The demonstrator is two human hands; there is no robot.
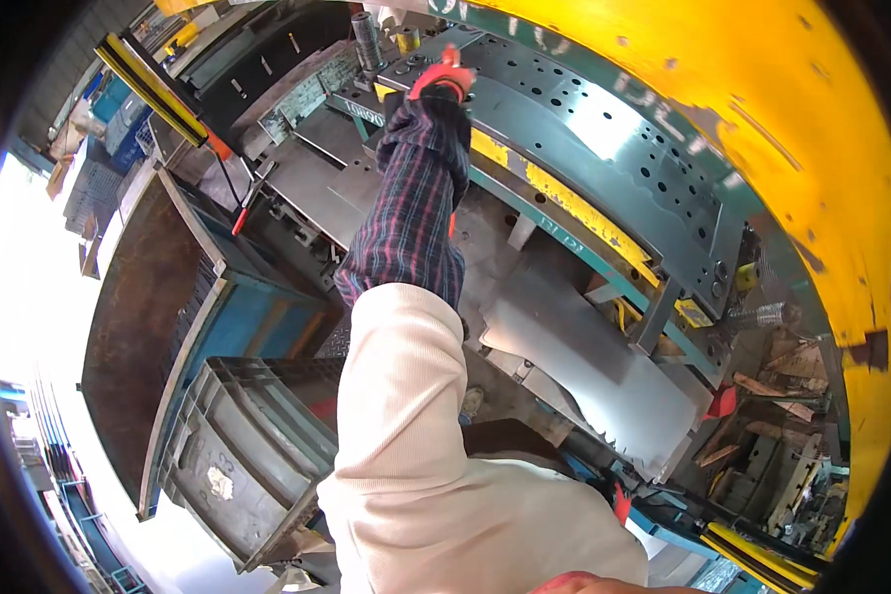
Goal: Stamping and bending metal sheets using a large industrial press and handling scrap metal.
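My left hand, in a red glove, stretches far forward to the near-left corner of a grey steel die plate with many round holes. Its fingers look extended and apart; nothing shows in them, though the fingertips are small at this distance. A plaid cuff and a cream sleeve cover the arm, which runs up the middle. To the right of the arm, a shiny sheet-metal piece with a partly jagged edge lies below the die's green and yellow front edge. My right hand does not show.
A yellow press frame arches over the right side. At left stand a rusty blue-sided metal bin and a grey plastic crate. A yellow-black post rises at upper left. Scrap pieces lie at right.
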